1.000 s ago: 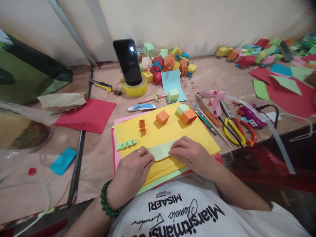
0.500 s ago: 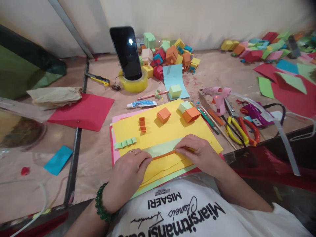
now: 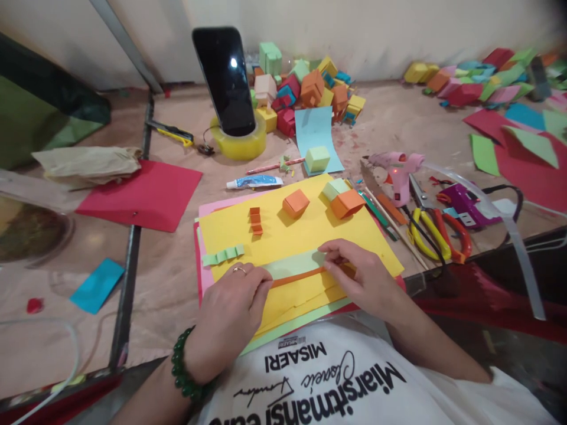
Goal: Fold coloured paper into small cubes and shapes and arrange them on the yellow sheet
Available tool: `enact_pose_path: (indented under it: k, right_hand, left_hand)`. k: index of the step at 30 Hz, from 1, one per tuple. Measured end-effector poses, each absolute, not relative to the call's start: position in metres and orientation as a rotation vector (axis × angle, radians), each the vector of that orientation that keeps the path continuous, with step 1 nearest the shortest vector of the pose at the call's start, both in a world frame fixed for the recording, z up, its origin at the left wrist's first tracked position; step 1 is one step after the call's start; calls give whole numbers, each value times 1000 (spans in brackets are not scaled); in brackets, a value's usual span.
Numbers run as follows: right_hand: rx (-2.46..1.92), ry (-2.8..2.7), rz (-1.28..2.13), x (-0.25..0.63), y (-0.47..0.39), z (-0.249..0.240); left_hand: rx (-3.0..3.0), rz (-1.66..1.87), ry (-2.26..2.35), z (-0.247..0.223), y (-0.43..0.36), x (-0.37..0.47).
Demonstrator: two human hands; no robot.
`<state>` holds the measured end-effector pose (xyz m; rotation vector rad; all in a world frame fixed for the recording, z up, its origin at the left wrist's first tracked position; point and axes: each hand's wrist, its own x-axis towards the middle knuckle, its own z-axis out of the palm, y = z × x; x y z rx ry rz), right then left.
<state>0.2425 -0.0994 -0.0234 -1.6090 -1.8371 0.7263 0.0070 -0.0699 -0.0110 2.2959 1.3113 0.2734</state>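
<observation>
A light green paper strip (image 3: 295, 265) with an orange strip (image 3: 296, 276) along its lower edge lies over yellow sheets (image 3: 274, 236). My left hand (image 3: 237, 307) pinches the strips' left end. At the right end, my right hand (image 3: 361, 274) has its thumb and fingers slightly apart, touching or just beside the strips. Beyond the hands on the yellow sheet are an orange paper cube (image 3: 296, 203), an orange open box (image 3: 348, 203) against a green one (image 3: 335, 189), a folded orange piece (image 3: 256, 221) and a folded green strip (image 3: 224, 255).
A phone (image 3: 225, 79) stands in a yellow tape roll (image 3: 241, 144). Behind is a pile of paper cubes (image 3: 312, 87). At right lie a pink glue gun (image 3: 398, 171), yellow-handled scissors (image 3: 429, 233) and orange-handled pliers (image 3: 456, 236). Red paper (image 3: 146, 195) lies left.
My right hand has loosened its pinch and shifted slightly right, its fingers now parted. My left hand still pinches the left end. The camera view has shifted a little.
</observation>
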Motion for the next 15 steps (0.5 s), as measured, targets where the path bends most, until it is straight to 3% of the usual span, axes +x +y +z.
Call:
enact_pose_path:
  k: [15]
  right_hand:
    - [-1586, -1991, 504, 239, -101, -27]
  left_hand:
    - [2314, 115, 1378, -7, -71, 11]
